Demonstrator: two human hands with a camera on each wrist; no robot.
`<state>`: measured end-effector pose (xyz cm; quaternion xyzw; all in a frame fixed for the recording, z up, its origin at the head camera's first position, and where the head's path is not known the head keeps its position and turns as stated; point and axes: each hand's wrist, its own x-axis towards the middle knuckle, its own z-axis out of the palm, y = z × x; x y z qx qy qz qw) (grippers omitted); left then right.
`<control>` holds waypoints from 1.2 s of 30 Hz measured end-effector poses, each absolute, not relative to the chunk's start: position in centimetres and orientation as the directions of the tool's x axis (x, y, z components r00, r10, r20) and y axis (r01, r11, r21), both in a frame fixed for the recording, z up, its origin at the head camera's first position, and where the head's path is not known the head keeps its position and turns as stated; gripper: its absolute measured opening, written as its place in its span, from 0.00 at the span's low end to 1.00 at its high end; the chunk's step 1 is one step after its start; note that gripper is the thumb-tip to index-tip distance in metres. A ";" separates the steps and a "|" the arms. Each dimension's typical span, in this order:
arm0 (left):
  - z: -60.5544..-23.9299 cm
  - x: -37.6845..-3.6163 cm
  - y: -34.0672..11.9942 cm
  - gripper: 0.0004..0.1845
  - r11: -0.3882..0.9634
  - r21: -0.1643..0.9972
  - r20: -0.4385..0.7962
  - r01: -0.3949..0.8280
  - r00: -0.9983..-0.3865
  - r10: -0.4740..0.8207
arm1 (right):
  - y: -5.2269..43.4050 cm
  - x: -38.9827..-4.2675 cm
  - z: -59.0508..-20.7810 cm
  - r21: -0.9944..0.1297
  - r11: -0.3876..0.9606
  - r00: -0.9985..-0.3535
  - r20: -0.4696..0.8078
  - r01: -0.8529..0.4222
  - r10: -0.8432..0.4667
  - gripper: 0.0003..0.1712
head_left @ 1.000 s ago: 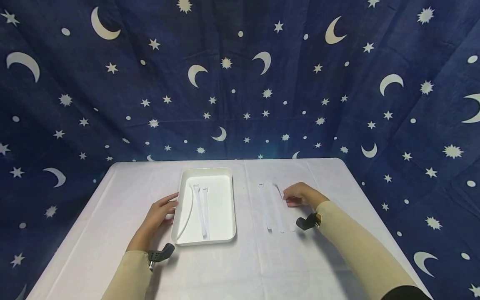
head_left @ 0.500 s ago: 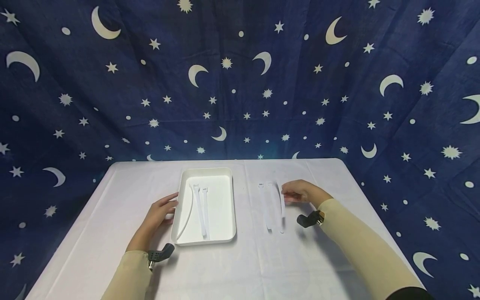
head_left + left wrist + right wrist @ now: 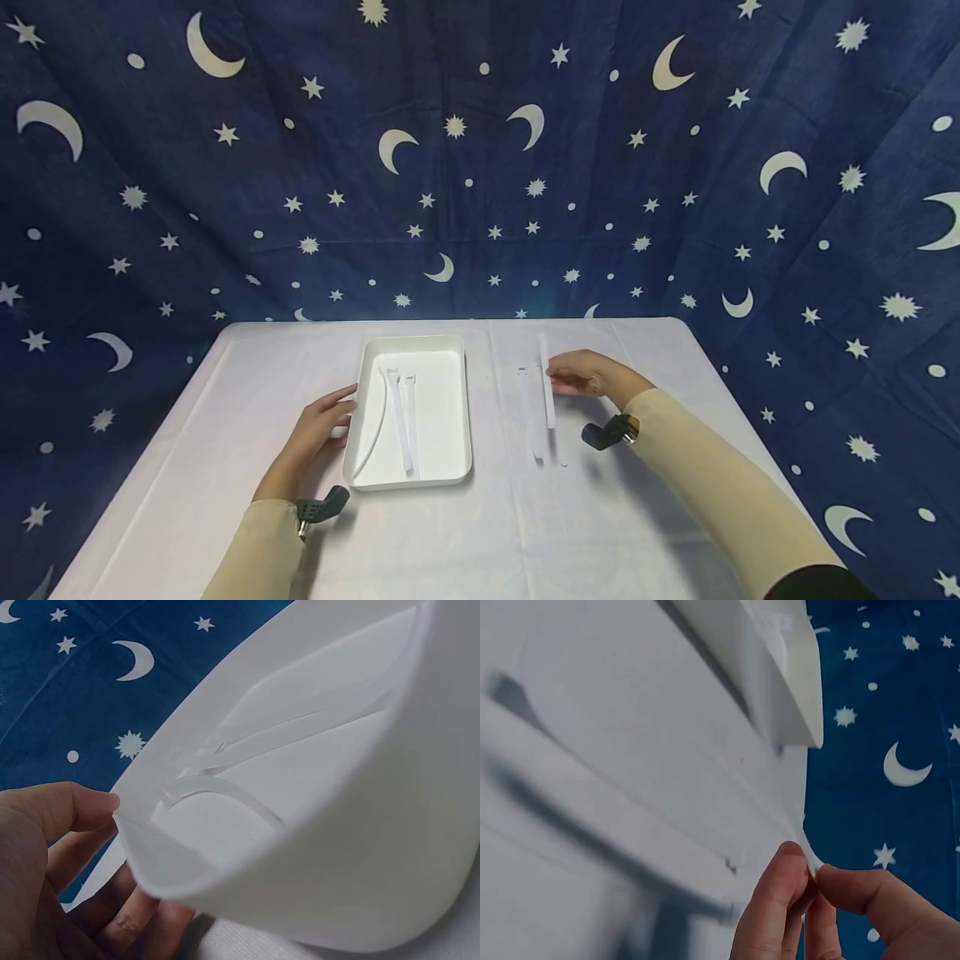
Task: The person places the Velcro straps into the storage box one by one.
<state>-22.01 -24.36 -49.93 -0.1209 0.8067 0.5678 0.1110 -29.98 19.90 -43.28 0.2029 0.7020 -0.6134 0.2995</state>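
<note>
My right hand (image 3: 588, 377) pinches a white cable tie (image 3: 547, 400) between thumb and fingers, over the table right of the tray; the strap hangs toward the front. Below it another white tie (image 3: 563, 463) is partly hidden, and one more flat tie (image 3: 528, 412) with a slotted head lies to its left. My left hand (image 3: 318, 423) holds the left side of a shallow white tray (image 3: 444, 408). In the left wrist view, its thumb is at the rim of the tray (image 3: 360, 877), fingers against the outside. Inside lie two straight ties (image 3: 403, 429) and a curved one (image 3: 373, 437).
A white cloth (image 3: 480, 542) covers the table, its rounded far edge meeting a dark blue curtain (image 3: 480, 275) with moons and stars. Black camera mounts (image 3: 322, 505) sit on both wrists and stick out inward over the table.
My right hand has lifted the rightmost tie off the table and carried it left and slightly away, over the neighbouring tie. The left hand and tray have stayed put.
</note>
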 end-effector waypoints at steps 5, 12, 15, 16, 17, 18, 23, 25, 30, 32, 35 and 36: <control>-50.0 -22.0 -24.4 0.30 0.325 0.892 -0.309 -0.313 -0.949 -0.065 | 18.9 -30.4 -43.5 -0.753 0.151 -0.740 -0.658 0.641 -0.139 0.18; -50.1 -22.2 -24.3 0.30 0.327 0.889 -0.313 -0.320 -0.947 -0.077 | 15.4 -29.0 -41.3 -0.740 0.143 -0.736 -0.671 0.657 -0.091 0.26; -50.1 -22.2 -24.2 0.30 0.324 0.889 -0.315 -0.323 -0.946 -0.080 | 14.5 -29.0 -41.2 -0.738 0.142 -0.731 -0.674 0.660 -0.104 0.29; -50.1 -22.3 -24.2 0.30 0.323 0.889 -0.315 -0.325 -0.945 -0.082 | 14.2 -29.0 -41.2 -0.739 0.145 -0.731 -0.673 0.658 -0.111 0.30; -50.1 -22.3 -24.2 0.30 0.324 0.888 -0.316 -0.326 -0.945 -0.083 | 13.9 -29.1 -41.3 -0.737 0.144 -0.729 -0.675 0.660 -0.114 0.31; -50.1 -22.3 -24.2 0.30 0.319 0.888 -0.320 -0.330 -0.944 -0.085 | 13.6 -29.1 -41.4 -0.737 0.143 -0.728 -0.675 0.660 -0.120 0.31; -50.1 -22.2 -24.2 0.31 0.312 0.890 -0.325 -0.332 -0.943 -0.078 | 12.0 -29.1 -41.7 -0.741 0.150 -0.730 -0.671 0.654 -0.131 0.31; -50.2 -22.2 -24.2 0.31 0.308 0.892 -0.324 -0.330 -0.943 -0.073 | 11.3 -29.1 -41.7 -0.742 0.152 -0.731 -0.669 0.652 -0.130 0.29; -50.3 -22.3 -24.2 0.30 0.305 0.894 -0.321 -0.327 -0.944 -0.071 | 9.7 -28.9 -41.8 -0.746 0.145 -0.733 -0.666 0.650 -0.137 0.24; -50.3 -22.3 -24.2 0.31 0.307 0.894 -0.320 -0.326 -0.945 -0.071 | 9.2 -28.7 -41.9 -0.749 0.144 -0.734 -0.663 0.647 -0.150 0.24; -50.2 -22.2 -24.2 0.30 0.317 0.893 -0.314 -0.320 -0.947 -0.072 | 8.2 -28.6 -41.9 -0.755 0.150 -0.735 -0.656 0.639 -0.171 0.24; -50.2 -22.2 -24.2 0.30 0.321 0.892 -0.313 -0.319 -0.947 -0.072 | 7.9 -28.5 -41.9 -0.757 0.152 -0.736 -0.653 0.635 -0.175 0.24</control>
